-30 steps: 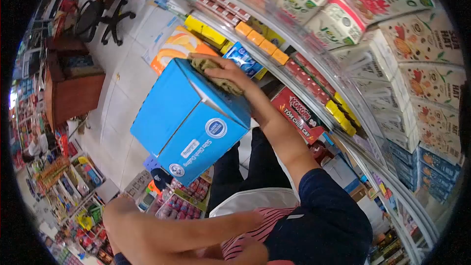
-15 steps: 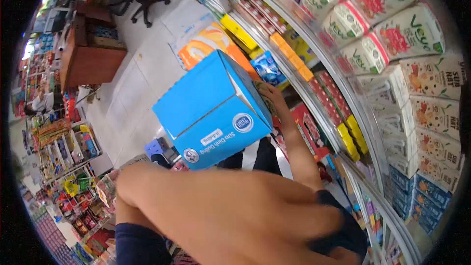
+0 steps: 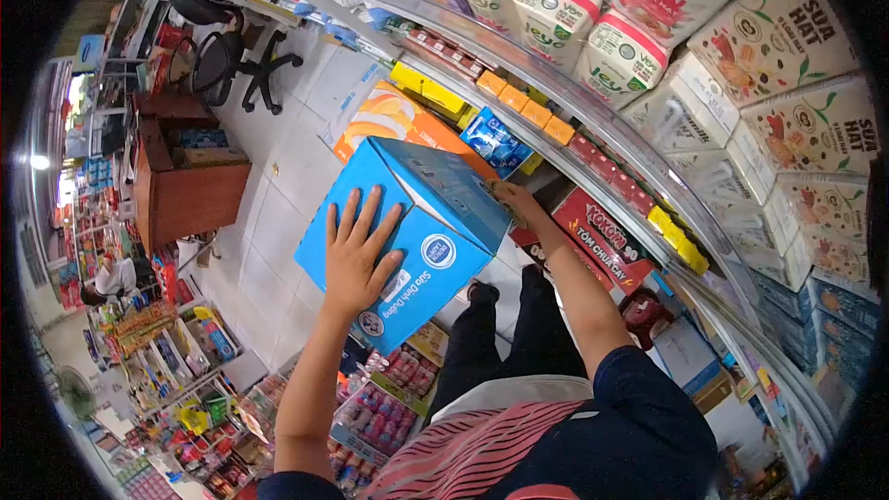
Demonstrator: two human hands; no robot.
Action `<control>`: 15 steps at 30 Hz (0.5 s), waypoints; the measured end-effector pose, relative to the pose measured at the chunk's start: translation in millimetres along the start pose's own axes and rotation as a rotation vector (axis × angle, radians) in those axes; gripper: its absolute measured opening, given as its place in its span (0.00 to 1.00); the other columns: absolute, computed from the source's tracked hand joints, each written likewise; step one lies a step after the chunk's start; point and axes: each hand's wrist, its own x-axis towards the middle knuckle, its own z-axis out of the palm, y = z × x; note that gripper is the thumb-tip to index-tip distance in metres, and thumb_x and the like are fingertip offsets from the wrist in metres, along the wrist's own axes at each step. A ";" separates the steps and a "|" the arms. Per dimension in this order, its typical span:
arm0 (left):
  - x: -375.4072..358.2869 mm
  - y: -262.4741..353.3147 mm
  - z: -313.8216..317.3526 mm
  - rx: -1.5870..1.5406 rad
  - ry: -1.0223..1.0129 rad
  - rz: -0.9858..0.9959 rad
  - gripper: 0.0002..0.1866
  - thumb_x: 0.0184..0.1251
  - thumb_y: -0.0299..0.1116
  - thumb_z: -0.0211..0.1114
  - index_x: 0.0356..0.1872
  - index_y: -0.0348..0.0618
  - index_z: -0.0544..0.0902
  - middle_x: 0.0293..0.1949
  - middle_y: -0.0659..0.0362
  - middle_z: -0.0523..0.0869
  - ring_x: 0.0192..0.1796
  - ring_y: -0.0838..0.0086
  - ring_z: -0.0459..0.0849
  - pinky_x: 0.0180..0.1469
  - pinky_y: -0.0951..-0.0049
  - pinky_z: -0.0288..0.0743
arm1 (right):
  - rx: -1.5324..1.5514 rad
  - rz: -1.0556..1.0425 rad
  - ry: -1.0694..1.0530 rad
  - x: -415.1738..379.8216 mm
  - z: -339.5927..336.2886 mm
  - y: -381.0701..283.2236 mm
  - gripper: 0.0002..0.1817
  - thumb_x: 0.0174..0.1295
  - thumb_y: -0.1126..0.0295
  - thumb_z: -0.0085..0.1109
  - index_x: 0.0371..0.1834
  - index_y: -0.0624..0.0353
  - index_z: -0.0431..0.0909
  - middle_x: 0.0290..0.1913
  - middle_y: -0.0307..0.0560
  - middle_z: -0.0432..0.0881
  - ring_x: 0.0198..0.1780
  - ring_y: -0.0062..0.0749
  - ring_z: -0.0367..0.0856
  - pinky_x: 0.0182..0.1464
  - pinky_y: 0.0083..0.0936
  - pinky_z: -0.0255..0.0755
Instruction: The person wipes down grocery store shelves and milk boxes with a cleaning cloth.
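Left hand (image 3: 355,264) just landed fingers-spread on the box (image 3: 417,227), so it's probably steadier for the right hand (image 3: 522,202) gripping a rag (image 3: 506,210).

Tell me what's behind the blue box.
Beyond the blue box, part of an orange carton and some tiled floor show. The box covers the rest of the carton, so anything directly behind it cannot be seen.
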 end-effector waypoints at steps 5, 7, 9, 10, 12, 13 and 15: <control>1.7 -0.2 0.7 -0.037 0.018 -0.015 0.25 0.60 0.46 0.50 0.58 0.53 0.69 0.65 0.55 0.60 0.67 0.57 0.52 0.66 0.52 0.34 | -0.211 -0.470 -0.141 -55.5 83.6 -95.1 0.24 0.59 0.65 0.50 0.59 0.59 0.65 0.59 0.46 0.67 0.61 0.29 0.62 0.62 0.23 0.53; 1.9 0.9 0.0 -0.029 0.029 -0.016 0.24 0.60 0.46 0.50 0.58 0.52 0.69 0.64 0.55 0.60 0.67 0.58 0.53 0.66 0.52 0.34 | -0.342 -0.657 -0.261 -74.5 118.0 -146.0 0.25 0.59 0.65 0.50 0.60 0.59 0.64 0.59 0.47 0.67 0.62 0.30 0.61 0.63 0.24 0.52; 1.3 0.3 1.3 -0.022 0.039 -0.006 0.24 0.60 0.46 0.50 0.58 0.52 0.70 0.64 0.55 0.61 0.67 0.58 0.53 0.66 0.53 0.34 | -0.384 -0.743 -0.326 -67.3 136.9 -167.7 0.25 0.59 0.65 0.50 0.60 0.59 0.63 0.59 0.48 0.67 0.62 0.31 0.61 0.63 0.25 0.52; 1.0 -0.5 2.2 -0.038 0.045 -0.011 0.24 0.60 0.46 0.50 0.58 0.52 0.70 0.64 0.55 0.61 0.67 0.58 0.53 0.66 0.53 0.34 | -0.386 -0.836 -0.370 -51.1 142.2 -169.5 0.25 0.58 0.65 0.50 0.60 0.60 0.63 0.59 0.48 0.67 0.62 0.31 0.61 0.63 0.25 0.53; 1.9 -1.8 1.8 -0.049 0.048 -0.012 0.24 0.60 0.46 0.50 0.58 0.52 0.70 0.64 0.55 0.61 0.67 0.58 0.53 0.66 0.53 0.34 | -0.249 -0.764 -0.439 -24.6 140.3 -164.8 0.25 0.58 0.63 0.52 0.59 0.60 0.64 0.58 0.50 0.68 0.60 0.32 0.64 0.62 0.24 0.54; 1.9 -1.7 2.0 -0.051 0.056 -0.008 0.24 0.59 0.46 0.50 0.57 0.52 0.70 0.64 0.55 0.61 0.67 0.58 0.53 0.66 0.53 0.34 | -0.244 -0.767 -0.438 -9.5 132.3 -154.2 0.25 0.58 0.63 0.52 0.59 0.60 0.64 0.58 0.50 0.68 0.60 0.32 0.64 0.62 0.24 0.54; 2.0 -0.9 2.8 -0.058 0.061 -0.004 0.24 0.59 0.46 0.51 0.57 0.51 0.70 0.64 0.55 0.62 0.67 0.58 0.53 0.66 0.53 0.34 | -0.148 -0.503 -0.365 26.3 102.7 -117.0 0.24 0.59 0.61 0.51 0.57 0.60 0.66 0.57 0.49 0.69 0.59 0.30 0.64 0.60 0.23 0.57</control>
